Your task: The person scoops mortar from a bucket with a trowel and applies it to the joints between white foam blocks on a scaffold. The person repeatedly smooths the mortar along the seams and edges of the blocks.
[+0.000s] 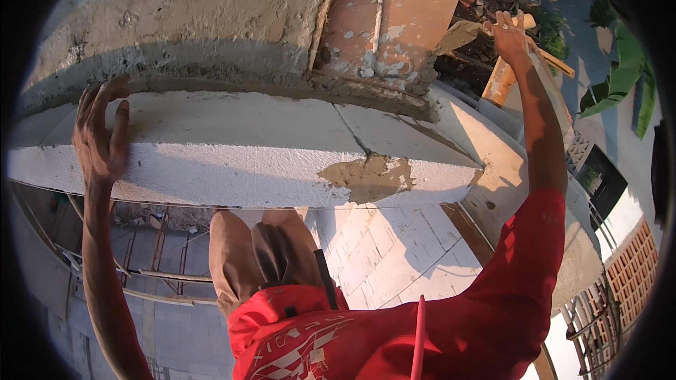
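Observation:
A pale block ledge (267,165) crosses my view, with grey-brown mortar (370,177) smeared on its front face. My left hand (100,130) rests at the ledge's left side, fingers apart and slightly curled on the top. My right hand (510,42) is raised at the upper right, fingers closed around a trowel, whose mortar-coated blade (458,36) points left over rubble and timber. Behind the ledge are rough wet mortar (176,7) and a mortar-spattered pinkish panel (394,7).
Below the ledge are my legs (267,246), scaffolding (158,253) over a lower level and a block surface (380,253). Wooden boards (500,83) lie by my right arm. Beyond are banana leaves (620,81) and perforated bricks (627,260) at the right.

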### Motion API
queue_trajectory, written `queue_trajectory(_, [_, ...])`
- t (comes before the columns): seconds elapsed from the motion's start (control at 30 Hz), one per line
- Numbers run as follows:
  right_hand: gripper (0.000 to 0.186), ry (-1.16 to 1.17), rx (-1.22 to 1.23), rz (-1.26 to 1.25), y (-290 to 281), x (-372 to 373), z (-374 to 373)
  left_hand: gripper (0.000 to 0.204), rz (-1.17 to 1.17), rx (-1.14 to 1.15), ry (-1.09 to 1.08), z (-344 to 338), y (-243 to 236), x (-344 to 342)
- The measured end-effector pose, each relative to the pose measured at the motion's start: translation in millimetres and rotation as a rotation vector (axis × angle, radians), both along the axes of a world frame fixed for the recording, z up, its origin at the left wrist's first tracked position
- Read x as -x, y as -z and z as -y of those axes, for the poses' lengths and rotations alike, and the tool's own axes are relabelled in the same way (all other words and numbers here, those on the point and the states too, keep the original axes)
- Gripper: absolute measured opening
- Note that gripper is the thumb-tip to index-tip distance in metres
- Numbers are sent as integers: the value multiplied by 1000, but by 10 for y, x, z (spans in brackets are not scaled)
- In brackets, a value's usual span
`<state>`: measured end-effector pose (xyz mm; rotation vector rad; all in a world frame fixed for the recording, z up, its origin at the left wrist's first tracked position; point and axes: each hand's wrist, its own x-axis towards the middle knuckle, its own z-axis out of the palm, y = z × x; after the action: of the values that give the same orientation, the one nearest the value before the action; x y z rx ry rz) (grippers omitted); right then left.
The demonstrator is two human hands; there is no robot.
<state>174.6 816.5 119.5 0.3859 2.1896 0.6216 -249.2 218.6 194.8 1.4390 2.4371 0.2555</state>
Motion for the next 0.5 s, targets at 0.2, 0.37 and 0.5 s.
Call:
queue_trajectory(0.2, [35,-43,33,49,164,-68,98,36,23,-10,-31,-23,-3,-18])
queue_trajectory(0.37, [52,100,195,68,295,-127,269,36,19,-14,-12,-21,-9,-15])
queue_trajectory(0.5, [54,178,285,115,377,-116,410,37,4,-6,2,-20,-12,-12])
